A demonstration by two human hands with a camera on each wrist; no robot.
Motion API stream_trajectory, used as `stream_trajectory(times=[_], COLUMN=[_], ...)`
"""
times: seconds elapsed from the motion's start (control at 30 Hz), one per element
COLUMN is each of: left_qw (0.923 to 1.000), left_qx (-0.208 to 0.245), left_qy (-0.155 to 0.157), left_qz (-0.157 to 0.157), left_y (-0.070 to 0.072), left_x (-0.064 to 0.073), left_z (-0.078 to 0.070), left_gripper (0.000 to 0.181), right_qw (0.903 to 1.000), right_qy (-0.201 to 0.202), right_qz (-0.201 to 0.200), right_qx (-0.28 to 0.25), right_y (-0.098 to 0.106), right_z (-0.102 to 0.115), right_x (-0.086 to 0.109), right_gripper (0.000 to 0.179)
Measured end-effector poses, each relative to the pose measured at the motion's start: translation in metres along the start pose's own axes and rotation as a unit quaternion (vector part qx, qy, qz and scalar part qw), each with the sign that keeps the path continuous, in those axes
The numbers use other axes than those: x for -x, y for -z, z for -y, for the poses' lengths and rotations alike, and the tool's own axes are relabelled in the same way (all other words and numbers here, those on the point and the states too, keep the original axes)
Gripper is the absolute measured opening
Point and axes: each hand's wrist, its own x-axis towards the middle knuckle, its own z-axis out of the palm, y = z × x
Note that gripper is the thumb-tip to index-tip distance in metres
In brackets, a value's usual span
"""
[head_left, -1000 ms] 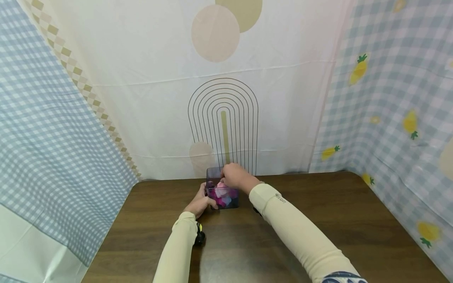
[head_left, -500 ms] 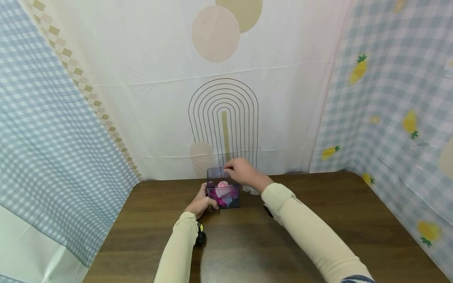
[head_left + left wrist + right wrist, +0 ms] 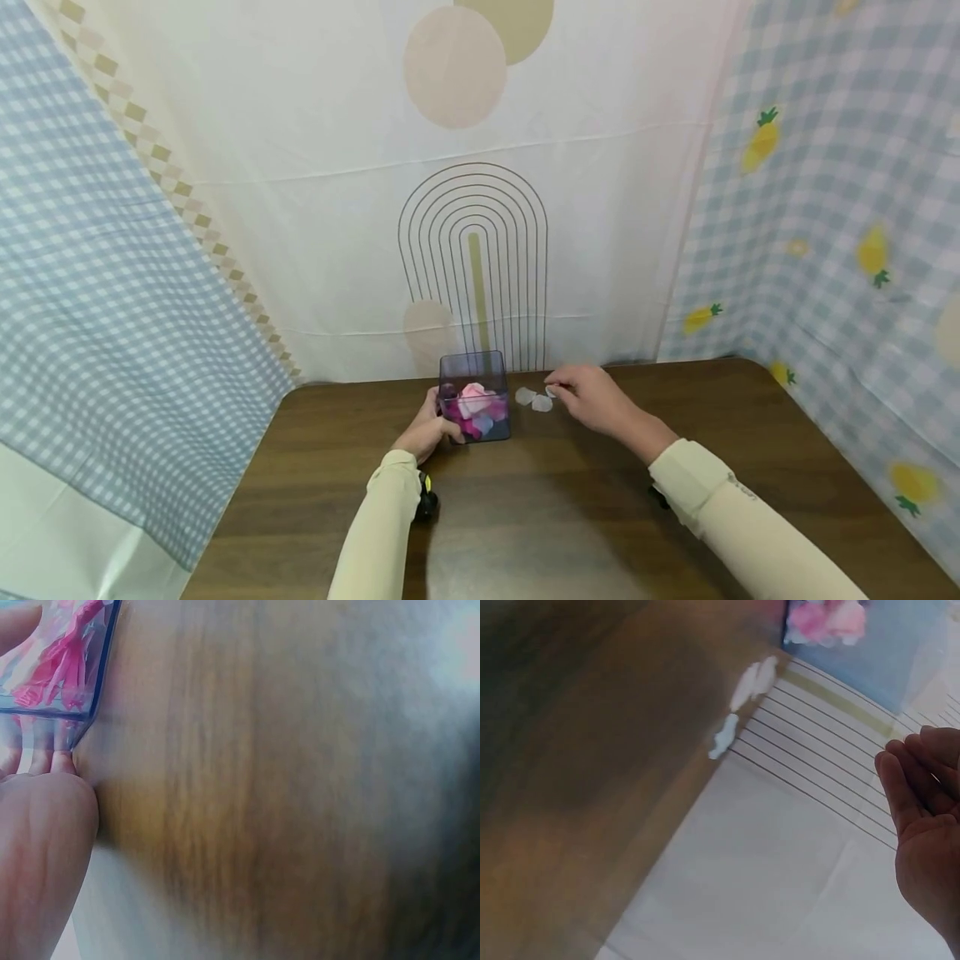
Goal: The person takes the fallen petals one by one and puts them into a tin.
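Note:
A clear, bluish plastic box (image 3: 495, 429) stands near the back of the table, with pink, magenta and pale blue soft pieces (image 3: 474, 402) inside. My left hand (image 3: 424, 429) grips its left side, thumb in front; in the left wrist view, fingers show through the clear wall. To the right of the box lie a few thin white petal-like pieces (image 3: 542, 403). My right hand (image 3: 596, 398) is over the rightmost one, its fingers loosely bent. In the right wrist view nothing shows between those fingers, and the white pieces (image 3: 754, 682) lie on the table apart from them.
The brown wooden table (image 3: 315, 492) extends in front and to both sides. A white patterned cloth (image 3: 337, 267) hangs along its back edge, close behind the box. Checked cloths (image 3: 817, 250) hang at the sides.
My right hand has come out of the box, risen above it and moved right to the white pieces, which are now uncovered. My left hand has kept its grip on the box.

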Motion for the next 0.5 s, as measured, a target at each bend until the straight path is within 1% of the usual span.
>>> stream_trajectory(times=[0.03, 0.1, 0.17, 0.27, 0.37, 0.43, 0.5], left_qw=[1.0000, 1.0000, 1.0000, 1.0000, 0.9999, 1.0000, 1.0000], left_qx=[0.001, 0.002, 0.005, 0.008, 0.007, 0.006, 0.005], left_qy=[-0.001, -0.002, -0.001, 0.002, 0.004, 0.004, 0.004], left_qz=[0.000, -0.002, -0.003, -0.005, -0.007, -0.007, -0.007], left_y=[0.000, 0.001, 0.001, 0.001, 0.000, -0.001, -0.001], left_x=[0.000, 0.000, -0.001, -0.001, 0.001, 0.002, 0.002], left_z=[0.000, 0.000, 0.000, -0.001, -0.001, -0.002, -0.002], left_gripper=[0.096, 0.096, 0.096, 0.097, 0.098, 0.099, 0.100], right_qw=[1.0000, 0.9994, 0.9967, 0.9877, 0.9783, 0.9739, 0.9716], right_qy=[0.004, 0.011, 0.019, 0.025, 0.018, 0.013, 0.016], right_qz=[0.004, 0.025, 0.059, 0.121, 0.165, 0.178, 0.177], right_qx=[0.005, 0.022, 0.052, 0.096, 0.124, 0.140, 0.156], right_y=[-0.003, -0.012, -0.023, -0.039, -0.053, -0.059, -0.063], right_z=[-0.002, -0.005, -0.010, -0.017, -0.025, -0.028, -0.031], right_x=[0.001, 0.002, 0.002, -0.001, -0.007, -0.012, -0.017], right_gripper=[0.013, 0.012, 0.014, 0.014, 0.007, 0.008, 0.009])
